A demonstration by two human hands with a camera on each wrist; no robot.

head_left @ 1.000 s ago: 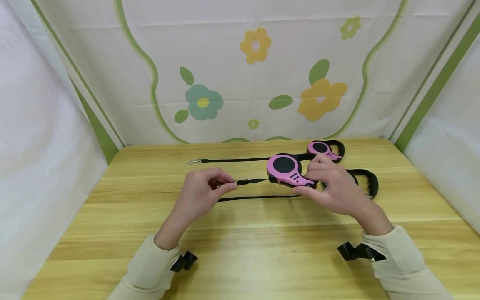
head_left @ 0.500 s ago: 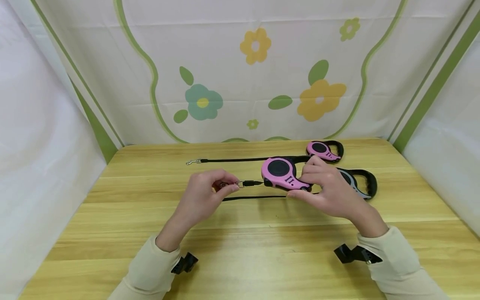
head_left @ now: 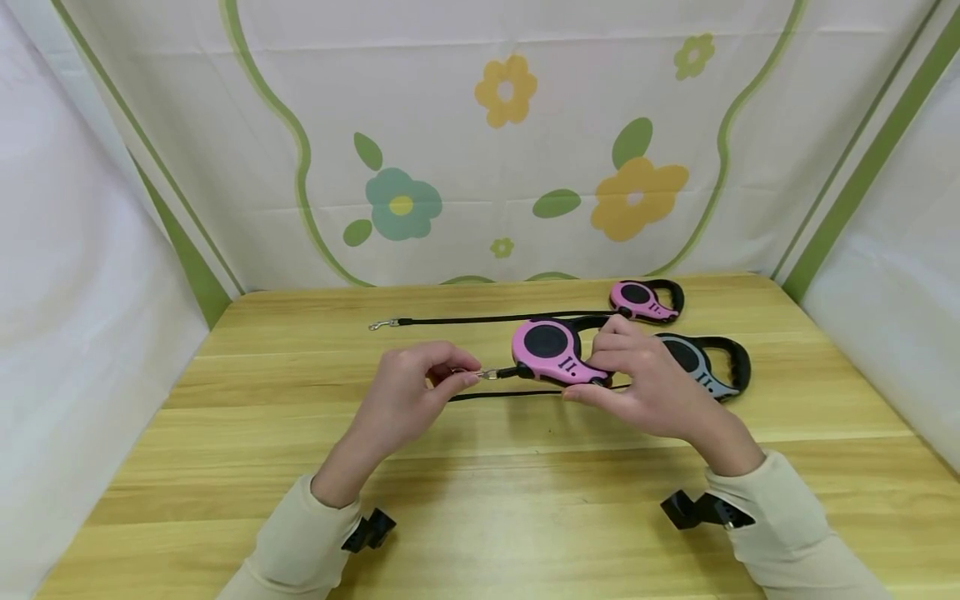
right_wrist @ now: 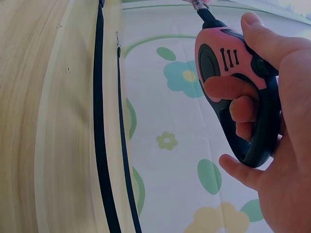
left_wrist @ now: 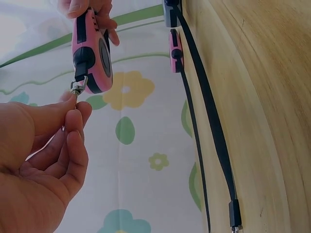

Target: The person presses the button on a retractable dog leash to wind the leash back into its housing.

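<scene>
Your right hand (head_left: 645, 387) covers the handle of the pink leash reel (head_left: 551, 352) it grips, so from the head view you see only the round pink body with its black disc; the right wrist view shows your fingers curled through the black handle loop and your thumb on top. Your left hand (head_left: 408, 392) pinches the small metal clip (head_left: 489, 374) between thumb and forefinger, just beside the reel's nose; the clip itself is tiny and hard to make out. Reel and clip are lifted off the bench (head_left: 480, 500), between your two hands.

Behind your right hand lies a grey reel (head_left: 701, 367), partly hidden by your knuckles, its black strap (head_left: 510, 393) running under the pink reel toward your left hand. Farther beyond sits a second pink reel (head_left: 645, 300), its strap (head_left: 465, 319) stretched out leftward to a clip.

Three short black bars mark the held reel's side; no writing is readable.
</scene>
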